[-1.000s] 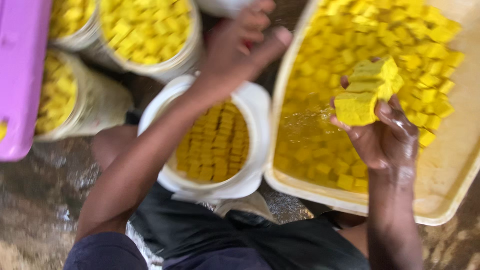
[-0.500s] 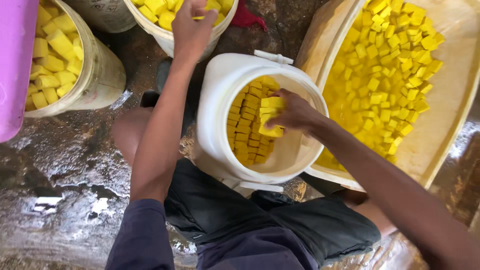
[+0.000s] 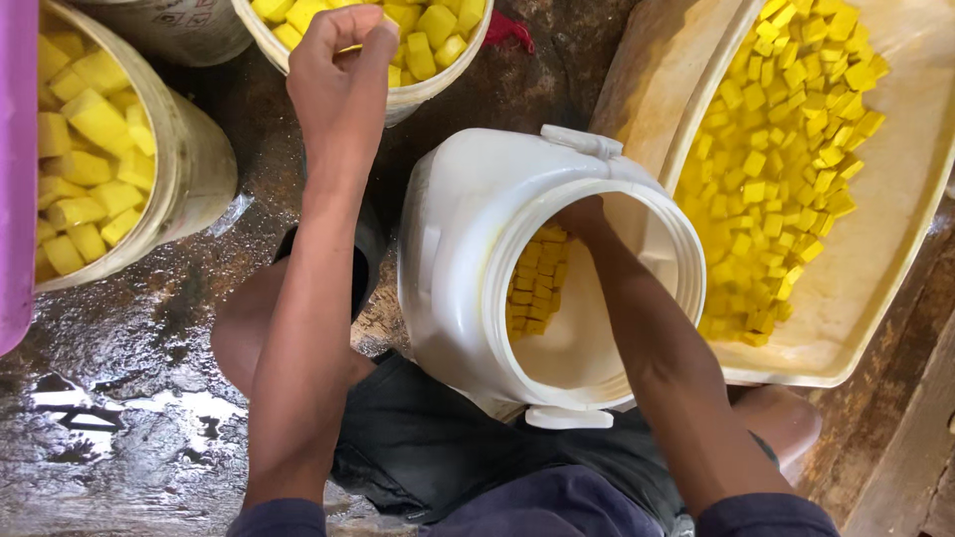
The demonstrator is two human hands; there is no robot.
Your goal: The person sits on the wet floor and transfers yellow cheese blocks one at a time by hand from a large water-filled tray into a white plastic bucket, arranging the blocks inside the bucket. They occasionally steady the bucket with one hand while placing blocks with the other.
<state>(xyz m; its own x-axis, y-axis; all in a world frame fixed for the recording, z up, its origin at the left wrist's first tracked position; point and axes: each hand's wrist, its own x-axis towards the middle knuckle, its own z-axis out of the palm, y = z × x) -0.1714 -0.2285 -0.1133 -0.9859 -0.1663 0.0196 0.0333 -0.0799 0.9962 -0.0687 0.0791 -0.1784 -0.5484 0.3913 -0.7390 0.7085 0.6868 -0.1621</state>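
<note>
reaching hands: right (image 3: pixel 582 216) inside white jar (image 3: pixel 468 229), left (image 3: pixel 338 75) curled over bucket rim (image 3: pixel 428 91)

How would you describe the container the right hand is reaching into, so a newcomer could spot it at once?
Start at the big cream tray of yellow cubes on the right. Just left of it, between the person's knees, stands a white plastic jar with the right hand inside. Unlike the beige buckets nearby, it is white, with side lugs.

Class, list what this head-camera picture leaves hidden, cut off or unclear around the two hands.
1. Right hand: fingers are sunk inside the white jar, so any grip is hidden.
2. Left hand: seen from the back at the bucket rim; whether it holds a yellow cube is unclear.
3. Jar's stacked cubes: the forearm and jar wall hide most of them.
4. Tray: cut off by the right edge.
</note>
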